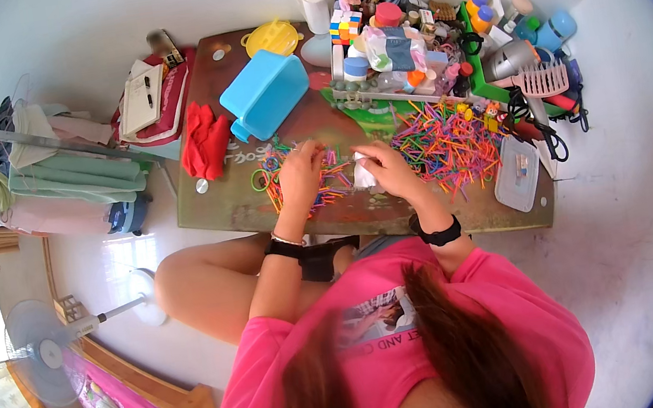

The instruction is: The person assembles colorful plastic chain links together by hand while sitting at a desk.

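- Nearest to me, my pink shirt and loose hair fill the lower edge, with my bare knee to my left above the white floor.
- My left hand (299,176) rests palm-down on a small heap of coloured sticks (303,182) at the near middle of the worktop (235,208); the fingers are curled over the sticks, but I cannot tell whether they actually pinch one.
- My right hand (387,169) sits just beside it, fingers bent and closed around a small white packet (361,174) that pokes out on its left.
- To the right of that hand lies a larger spread pile of coloured sticks (443,146), pink, orange, green and blue, all jumbled.
- Near the right front corner a clear plastic box (518,174) lies flat, close to that pile.
- A green ring (259,182) lies just left of the small heap.
- Further off to my left, a red cloth (203,140) hangs at the worktop's edge, with a blue plastic container (265,92) tilted beside it.
- At the far edge stand a yellow lid (271,38), a white cup (315,9), a colour cube puzzle (344,28) and a crowd of small jars and bottles.
- On the far right lie a pink comb (540,79) and a grey hair dryer (511,59).
- Off to the far left, folded clothes (72,177) are stacked.
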The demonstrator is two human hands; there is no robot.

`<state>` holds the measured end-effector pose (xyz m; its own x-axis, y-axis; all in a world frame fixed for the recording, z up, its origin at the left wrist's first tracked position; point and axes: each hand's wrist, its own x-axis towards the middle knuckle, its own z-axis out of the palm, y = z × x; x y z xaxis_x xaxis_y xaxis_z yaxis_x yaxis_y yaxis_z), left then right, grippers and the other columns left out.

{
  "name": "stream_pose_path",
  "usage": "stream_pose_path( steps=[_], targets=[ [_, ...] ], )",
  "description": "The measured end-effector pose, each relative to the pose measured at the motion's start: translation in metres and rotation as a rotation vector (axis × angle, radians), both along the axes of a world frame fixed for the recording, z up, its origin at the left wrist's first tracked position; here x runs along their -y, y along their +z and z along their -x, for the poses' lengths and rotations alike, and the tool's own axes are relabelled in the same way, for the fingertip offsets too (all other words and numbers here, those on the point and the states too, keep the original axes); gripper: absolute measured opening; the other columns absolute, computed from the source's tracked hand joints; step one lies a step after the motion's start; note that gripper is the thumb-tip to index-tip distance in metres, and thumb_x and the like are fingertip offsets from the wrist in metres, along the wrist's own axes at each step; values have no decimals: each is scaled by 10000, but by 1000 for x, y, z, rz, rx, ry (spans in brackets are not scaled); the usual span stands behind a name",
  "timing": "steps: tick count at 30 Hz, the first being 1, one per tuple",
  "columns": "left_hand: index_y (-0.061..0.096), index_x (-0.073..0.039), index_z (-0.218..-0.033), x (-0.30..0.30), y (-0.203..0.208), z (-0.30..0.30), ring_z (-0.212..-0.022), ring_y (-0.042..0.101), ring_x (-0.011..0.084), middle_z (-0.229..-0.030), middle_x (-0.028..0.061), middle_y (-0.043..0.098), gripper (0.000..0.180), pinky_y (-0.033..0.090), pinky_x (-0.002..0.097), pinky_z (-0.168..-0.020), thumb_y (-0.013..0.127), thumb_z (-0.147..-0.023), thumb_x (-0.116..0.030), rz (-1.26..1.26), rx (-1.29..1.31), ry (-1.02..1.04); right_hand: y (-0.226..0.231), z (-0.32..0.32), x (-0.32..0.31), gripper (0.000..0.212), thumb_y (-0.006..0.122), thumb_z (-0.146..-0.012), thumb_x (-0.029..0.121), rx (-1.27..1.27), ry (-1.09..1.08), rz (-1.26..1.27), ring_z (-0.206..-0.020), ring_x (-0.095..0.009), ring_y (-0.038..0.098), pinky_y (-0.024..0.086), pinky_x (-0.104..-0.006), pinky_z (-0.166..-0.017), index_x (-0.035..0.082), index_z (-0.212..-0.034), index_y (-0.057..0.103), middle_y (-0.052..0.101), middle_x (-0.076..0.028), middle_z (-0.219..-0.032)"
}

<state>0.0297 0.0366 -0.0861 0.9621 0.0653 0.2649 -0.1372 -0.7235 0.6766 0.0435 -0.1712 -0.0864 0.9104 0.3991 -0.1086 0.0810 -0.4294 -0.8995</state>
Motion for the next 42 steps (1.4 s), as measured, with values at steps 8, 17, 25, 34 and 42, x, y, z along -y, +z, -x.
stream_pose_path(
  steps=[8, 17, 25, 34, 42],
  targets=[
    [702, -54, -902, -7, 19, 5, -600, 580, 201, -785, 104, 672, 132, 468, 328, -570, 717, -784, -109, 201, -151, 160, -11, 4, -11, 282, 611, -916, 112, -130, -152, -378, -825, -115, 600, 471, -262, -714, -26, -1161, 615, 648, -74, -971],
    [670, -12, -932, 21, 34, 28, -666, 627, 191, -743, 103, 643, 179, 474, 314, -588, 661, -753, -2, 242, -20, -74, 18, 16, -33, 179, 669, -882, 116, -19, -217, -437, -793, -87, 606, 473, -249, -685, -17, -999, 643, 644, -35, -874],
    [645, 15, -973, 16, 44, 36, -751, 670, 146, -841, 92, 703, 163, 512, 271, -667, 683, -829, -53, 601, -242, -174, 51, 16, -19, 174, 705, -861, 143, -53, -278, -427, -665, -64, 595, 461, -223, -611, -20, -921, 690, 682, -41, -769],
    [630, 40, -963, 18, 36, 36, -752, 638, 96, -845, 59, 679, 117, 498, 227, -662, 645, -882, -43, 1010, -356, -221, 46, 24, -24, 256, 615, -938, 216, -279, -233, -681, -812, -51, 572, 451, -217, -714, -7, -1051, 670, 655, 3, -897],
    [626, 29, -963, 18, 31, 38, -740, 592, 59, -831, 15, 651, 94, 448, 205, -620, 617, -895, -34, 1047, -402, -290, 55, 29, -30, 222, 603, -951, 211, -202, -161, -673, -747, -43, 566, 447, -210, -667, 20, -1042, 669, 660, 11, -879]
  ],
)
